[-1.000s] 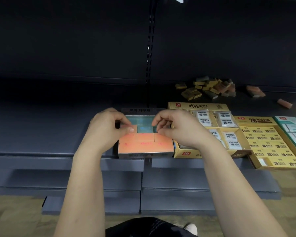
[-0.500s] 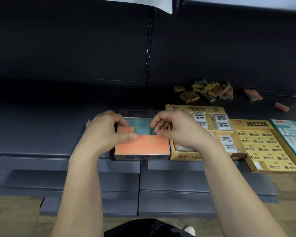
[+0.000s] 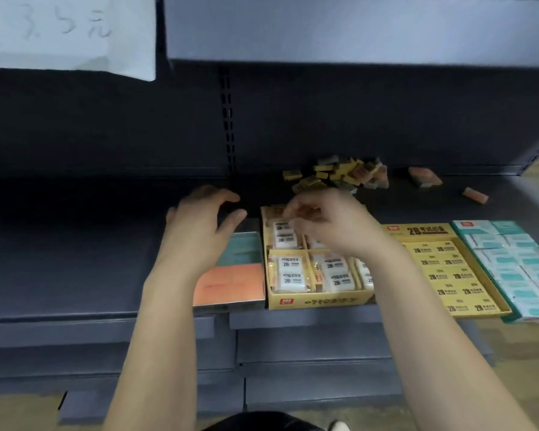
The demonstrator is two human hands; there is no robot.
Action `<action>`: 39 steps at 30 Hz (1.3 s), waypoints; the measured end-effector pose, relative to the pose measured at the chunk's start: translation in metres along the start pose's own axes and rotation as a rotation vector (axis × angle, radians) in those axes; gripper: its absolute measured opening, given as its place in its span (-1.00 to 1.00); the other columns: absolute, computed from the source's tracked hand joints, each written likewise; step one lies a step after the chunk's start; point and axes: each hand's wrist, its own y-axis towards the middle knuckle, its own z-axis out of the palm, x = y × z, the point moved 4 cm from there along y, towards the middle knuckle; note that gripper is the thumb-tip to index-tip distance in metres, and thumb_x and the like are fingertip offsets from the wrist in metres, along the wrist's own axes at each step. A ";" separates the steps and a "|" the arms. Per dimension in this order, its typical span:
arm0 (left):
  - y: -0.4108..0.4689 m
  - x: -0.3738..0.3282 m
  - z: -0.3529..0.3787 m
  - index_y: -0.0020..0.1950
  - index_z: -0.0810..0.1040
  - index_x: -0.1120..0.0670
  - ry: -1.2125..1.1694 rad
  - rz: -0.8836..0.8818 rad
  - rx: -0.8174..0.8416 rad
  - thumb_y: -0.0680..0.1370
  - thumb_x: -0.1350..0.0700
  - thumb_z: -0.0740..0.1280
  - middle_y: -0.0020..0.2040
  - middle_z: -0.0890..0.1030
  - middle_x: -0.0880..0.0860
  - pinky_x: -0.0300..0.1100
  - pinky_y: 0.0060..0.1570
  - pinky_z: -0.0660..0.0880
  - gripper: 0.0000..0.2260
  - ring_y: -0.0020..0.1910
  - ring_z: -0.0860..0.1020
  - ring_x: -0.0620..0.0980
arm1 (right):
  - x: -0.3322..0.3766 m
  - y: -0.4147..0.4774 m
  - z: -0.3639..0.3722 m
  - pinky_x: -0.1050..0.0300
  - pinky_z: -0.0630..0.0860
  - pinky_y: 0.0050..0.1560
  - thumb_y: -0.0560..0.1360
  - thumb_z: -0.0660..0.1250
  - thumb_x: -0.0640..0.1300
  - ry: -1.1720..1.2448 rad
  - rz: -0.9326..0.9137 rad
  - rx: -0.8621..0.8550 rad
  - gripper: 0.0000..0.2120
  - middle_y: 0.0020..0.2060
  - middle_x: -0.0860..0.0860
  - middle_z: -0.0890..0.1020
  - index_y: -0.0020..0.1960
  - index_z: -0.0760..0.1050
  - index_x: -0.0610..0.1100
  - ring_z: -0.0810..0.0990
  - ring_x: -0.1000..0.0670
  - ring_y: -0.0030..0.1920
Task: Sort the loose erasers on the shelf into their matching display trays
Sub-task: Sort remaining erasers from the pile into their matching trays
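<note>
Orange erasers now lie flush in the near part of the grey-rimmed tray at the left end of the row, with teal ones behind them. Both hands have come off it; a moment ago they were pressing a piece down there together.

Seen from the head camera, the left hand hangs just above the tray's far edge, fingers spread and loose, holding nothing. The right hand has swung over the back of the neighbouring yellow tray of wrapped white 2B erasers. Its fingers are curled, but it is blurred, and I cannot tell whether it pinches anything.

At the back of the shelf sits the pile of loose erasers, mostly yellow and grey, with orange strays apart to its right. I would say that placement is finished and the next fetch is starting; plenty remains unsorted. Further right stand the yellow 2B tray and the teal-and-white tray.
</note>
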 end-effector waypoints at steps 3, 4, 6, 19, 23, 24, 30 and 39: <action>0.014 -0.027 0.016 0.29 0.53 -0.03 0.055 0.027 0.031 0.60 -0.13 0.18 0.27 0.54 0.03 0.15 0.21 0.42 -0.65 0.24 0.50 0.12 | -0.026 0.000 -0.025 0.33 0.49 0.00 0.53 0.35 -0.13 -0.067 0.066 -0.044 -0.85 -0.01 0.16 0.63 0.07 0.62 -0.01 0.57 0.16 0.01; 0.018 -0.036 0.022 0.32 0.51 -0.03 0.067 0.029 0.041 0.61 -0.11 0.19 0.30 0.53 0.02 0.13 0.22 0.41 -0.66 0.25 0.49 0.12 | -0.036 0.000 -0.034 0.43 0.44 -0.05 0.54 0.34 -0.13 -0.090 0.095 -0.056 -0.84 -0.02 0.17 0.61 0.10 0.61 -0.01 0.56 0.16 0.01; 0.024 -0.050 0.034 0.34 0.49 -0.03 0.093 0.035 0.053 0.63 -0.07 0.20 0.32 0.51 0.01 0.07 0.23 0.38 -0.69 0.27 0.48 0.09 | -0.059 0.003 -0.051 0.55 0.34 -0.13 0.55 0.33 -0.14 -0.113 0.150 -0.086 -0.83 -0.03 0.18 0.58 0.11 0.61 -0.03 0.56 0.16 0.02; 0.045 -0.108 0.070 0.31 0.49 -0.06 0.063 -0.015 0.081 0.60 -0.13 0.23 0.26 0.53 -0.05 0.09 0.20 0.43 -0.68 0.18 0.53 0.05 | -0.162 0.040 -0.100 0.16 0.42 -0.14 0.58 0.32 -0.03 -0.168 0.343 -0.240 -0.75 -0.06 -0.03 0.60 0.11 0.58 -0.20 0.56 0.02 -0.08; 0.046 -0.116 0.072 0.30 0.51 -0.06 0.062 -0.036 0.073 0.60 -0.11 0.24 0.22 0.55 -0.06 0.07 0.19 0.44 -0.70 0.14 0.54 0.03 | -0.179 0.055 -0.092 0.03 0.60 -0.07 0.53 0.39 0.00 -0.049 0.345 -0.302 -0.74 -0.04 -0.04 0.64 0.12 0.56 -0.15 0.63 -0.01 -0.07; 0.047 -0.117 0.072 0.29 0.51 -0.06 0.063 -0.044 0.071 0.60 -0.11 0.24 0.22 0.55 -0.06 0.07 0.20 0.44 -0.70 0.14 0.55 0.02 | -0.181 0.058 -0.090 0.07 0.59 -0.10 0.52 0.40 -0.01 -0.039 0.347 -0.312 -0.72 -0.03 -0.02 0.63 0.15 0.54 -0.13 0.61 0.01 -0.07; 0.046 -0.124 0.073 0.29 0.52 -0.07 0.079 -0.072 0.042 0.59 -0.12 0.26 0.19 0.58 -0.05 0.10 0.21 0.43 -0.70 0.16 0.55 0.03 | -0.189 0.076 -0.085 0.32 0.34 -0.38 0.54 0.36 -0.04 -0.085 0.362 -0.275 -0.84 -0.13 0.01 0.62 0.04 0.57 -0.11 0.52 0.15 -0.26; 0.057 -0.159 0.091 0.28 0.53 -0.01 0.063 -0.016 0.016 0.61 -0.03 0.28 0.16 0.62 -0.05 0.06 0.20 0.46 -0.73 0.15 0.57 -0.01 | -0.196 0.046 -0.117 0.29 0.39 -0.33 0.62 0.21 -0.14 0.018 0.275 -0.200 -0.89 -0.24 0.00 0.55 0.01 0.50 -0.13 0.51 0.12 -0.26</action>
